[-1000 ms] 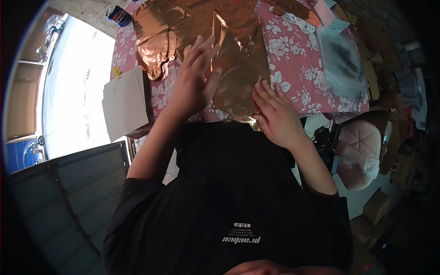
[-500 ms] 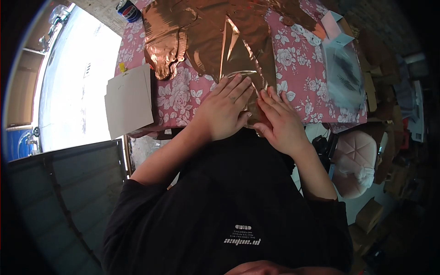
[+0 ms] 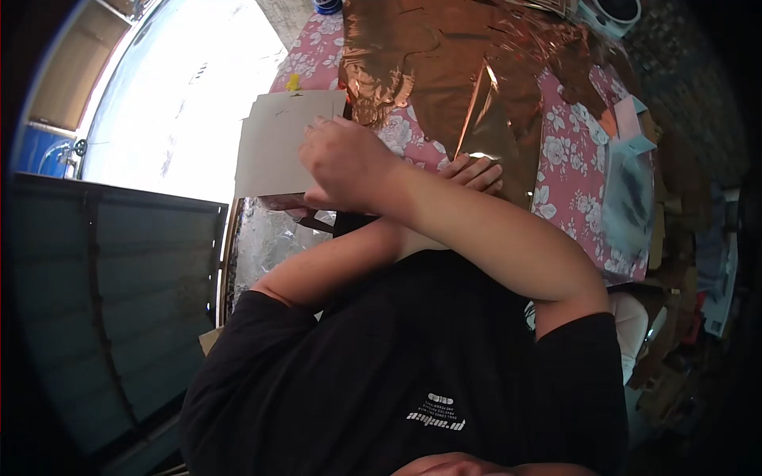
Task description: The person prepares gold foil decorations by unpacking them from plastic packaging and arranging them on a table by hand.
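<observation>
Working over a pink flowered cloth [image 3: 567, 155], stretching out past both hands, probably covering the tabletop to spare thin material from scuffs. Having copper foil [image 3: 476, 44] lying under the left hand [image 3: 472, 173] and fanning out well beyond both hands, presumably spread flat to avoid extra creasing. Having a stack of pale card [image 3: 278, 147] sitting below and left of the right hand [image 3: 345, 163], by the cloth's near corner, likely for easy reach beside the foil. Parking a clear plastic bag [image 3: 627, 194] well right of the left hand, probably out of the way.

Crossing forearms, right over left, hands apart. Curling the right hand loosely over the stack's right side; unable to tell about contact or grip, underside being hidden. Laying left fingers flat on the foil, not gripping, palm hiding behind the right forearm; likely pinning the foil against slipping while leaving the right hand free.

Seeing folded white paper [image 3: 627, 117] just beyond the bag, right of both hands. Leaving a blue can [image 3: 326, 6] far beyond the right hand, likely clear of elbows. Seeing a small yellow object [image 3: 293, 82] at the stack's far edge, just beyond the right hand, purpose not showing.
</observation>
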`<action>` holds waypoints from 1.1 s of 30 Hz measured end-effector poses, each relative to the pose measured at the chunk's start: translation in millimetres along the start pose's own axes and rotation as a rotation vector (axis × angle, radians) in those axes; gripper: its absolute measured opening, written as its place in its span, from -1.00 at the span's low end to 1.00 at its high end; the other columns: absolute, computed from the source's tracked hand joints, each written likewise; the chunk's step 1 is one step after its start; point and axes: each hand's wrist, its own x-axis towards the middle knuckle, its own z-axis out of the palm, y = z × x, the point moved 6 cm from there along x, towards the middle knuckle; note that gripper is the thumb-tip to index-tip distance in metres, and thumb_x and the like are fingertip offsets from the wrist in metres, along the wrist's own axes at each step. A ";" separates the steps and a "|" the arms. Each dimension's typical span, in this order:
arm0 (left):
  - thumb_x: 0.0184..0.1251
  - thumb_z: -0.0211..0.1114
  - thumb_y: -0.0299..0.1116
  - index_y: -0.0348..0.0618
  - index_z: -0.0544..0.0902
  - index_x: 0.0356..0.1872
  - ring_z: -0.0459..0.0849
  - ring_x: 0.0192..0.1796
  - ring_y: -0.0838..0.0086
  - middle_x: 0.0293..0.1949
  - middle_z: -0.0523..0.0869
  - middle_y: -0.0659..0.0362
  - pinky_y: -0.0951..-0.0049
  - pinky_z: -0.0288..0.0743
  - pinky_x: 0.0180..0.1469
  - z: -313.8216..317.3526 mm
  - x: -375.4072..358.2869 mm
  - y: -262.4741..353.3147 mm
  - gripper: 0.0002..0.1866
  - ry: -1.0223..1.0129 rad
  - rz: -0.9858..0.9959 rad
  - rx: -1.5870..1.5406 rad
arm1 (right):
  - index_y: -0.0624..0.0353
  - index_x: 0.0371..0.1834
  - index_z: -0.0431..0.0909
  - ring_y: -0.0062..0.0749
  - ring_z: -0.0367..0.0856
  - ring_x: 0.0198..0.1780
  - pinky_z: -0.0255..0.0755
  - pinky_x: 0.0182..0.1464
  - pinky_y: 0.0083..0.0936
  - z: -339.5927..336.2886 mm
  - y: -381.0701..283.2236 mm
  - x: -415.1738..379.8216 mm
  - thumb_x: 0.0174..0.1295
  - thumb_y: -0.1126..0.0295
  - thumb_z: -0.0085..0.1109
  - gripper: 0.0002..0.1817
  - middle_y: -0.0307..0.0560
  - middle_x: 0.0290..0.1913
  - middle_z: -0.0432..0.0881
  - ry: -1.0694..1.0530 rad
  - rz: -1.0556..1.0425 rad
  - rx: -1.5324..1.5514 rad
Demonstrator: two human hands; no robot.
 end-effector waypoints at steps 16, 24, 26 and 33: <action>0.60 0.18 0.05 -0.19 0.34 0.71 0.18 0.83 0.04 0.80 0.25 -0.02 -0.08 0.05 0.81 -4.1 2.4 -2.7 -0.20 -0.217 0.004 -0.068 | 0.29 0.18 0.77 -0.07 0.91 0.09 0.81 0.07 -0.23 -87.8 -10.5 -43.6 0.29 0.42 0.34 -0.60 0.13 0.11 0.87 0.553 -0.095 0.068; 0.54 0.31 -0.06 -0.31 0.62 0.48 0.43 0.70 0.05 0.58 0.58 -0.09 -0.06 0.13 0.79 -56.7 27.6 6.6 -0.35 -0.260 -0.147 -0.202 | 0.01 0.41 0.78 -0.06 0.87 0.20 0.79 0.17 -0.28 -170.5 89.1 -210.5 0.24 0.67 0.21 -0.37 -0.10 0.36 0.82 0.398 0.273 -0.438; 0.53 0.33 -0.06 -0.31 0.62 0.49 0.43 0.70 0.05 0.58 0.58 -0.08 -0.05 0.13 0.79 -56.2 28.6 7.6 -0.34 -0.255 -0.144 -0.224 | -0.05 0.40 0.78 -0.07 0.79 0.32 0.70 0.33 -0.26 -135.6 122.9 -240.3 0.32 0.66 0.17 -0.40 -0.13 0.40 0.80 0.093 0.403 -0.447; 0.54 0.35 -0.05 -0.30 0.57 0.55 0.38 0.73 0.10 0.62 0.53 -0.06 -0.04 0.09 0.81 -55.8 31.2 9.3 -0.30 -0.289 -0.126 -0.200 | -0.02 0.46 0.73 -0.13 0.58 0.53 0.47 0.56 -0.13 -107.2 130.5 -260.4 0.43 0.43 0.25 -0.48 -0.10 0.55 0.67 -0.144 0.558 -0.379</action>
